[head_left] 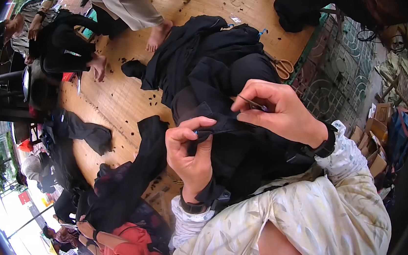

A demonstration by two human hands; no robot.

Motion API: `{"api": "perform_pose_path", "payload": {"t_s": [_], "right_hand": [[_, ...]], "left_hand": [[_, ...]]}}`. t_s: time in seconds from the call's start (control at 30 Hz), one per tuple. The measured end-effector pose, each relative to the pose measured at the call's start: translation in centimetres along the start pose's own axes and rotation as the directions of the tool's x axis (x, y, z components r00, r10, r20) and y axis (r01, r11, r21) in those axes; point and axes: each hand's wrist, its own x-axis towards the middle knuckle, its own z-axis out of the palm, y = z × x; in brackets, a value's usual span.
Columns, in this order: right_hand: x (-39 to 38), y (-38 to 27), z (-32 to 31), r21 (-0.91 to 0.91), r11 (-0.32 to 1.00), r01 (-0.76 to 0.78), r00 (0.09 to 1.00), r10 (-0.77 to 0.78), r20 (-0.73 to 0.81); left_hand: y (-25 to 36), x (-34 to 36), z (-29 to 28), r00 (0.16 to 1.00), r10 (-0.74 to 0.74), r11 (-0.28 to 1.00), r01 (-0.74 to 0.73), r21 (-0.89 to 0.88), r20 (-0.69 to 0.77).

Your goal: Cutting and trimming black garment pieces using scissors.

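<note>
The grip of the left hand (188,163) is narrow, thumb and fingers pinching an edge of black cloth (224,123), with a small blue spot at the fingertips too small to make out. The right hand (286,111) closes thumb and fingers on a thin, dark, slender tool (253,102), its tip pointing left, just above the cloth. That cloth lies in front of the person, over the lap, and where it ends and the heap of black garments (186,52) beyond it begins is hard to tell. Scissors with orange handles (284,69) lie beside the heap on its right, near the edge of the wood-coloured floor (116,124), which is strewn with small dark scraps. A co-worker's bare foot (159,34) rests near the heap's upper left; at lower left is a co-worker's red sleeve (138,249), near more dark cloth (131,169)
</note>
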Motion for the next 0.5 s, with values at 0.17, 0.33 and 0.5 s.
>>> {"api": "perform_pose_path", "payload": {"t_s": [0.17,0.33,0.5], "right_hand": [[1.1,1.4,1.1,-0.123,0.959,0.254,0.966,-0.245,0.083],[1.0,1.5,1.0,-0.232,0.94,0.251,0.963,-0.267,-0.04],[0.8,0.6,0.2,-0.05,0.994,-0.097,0.981,0.087,-0.176]], "left_hand": [[0.0,0.1,0.2,0.999,-0.024,0.999,0.025,-0.023,0.036],[-0.2,0.1,-0.1,0.994,-0.109,0.987,0.11,-0.115,0.02],[-0.3,-0.1,-0.6,0.993,-0.119,0.982,0.12,-0.146,0.017]]}}
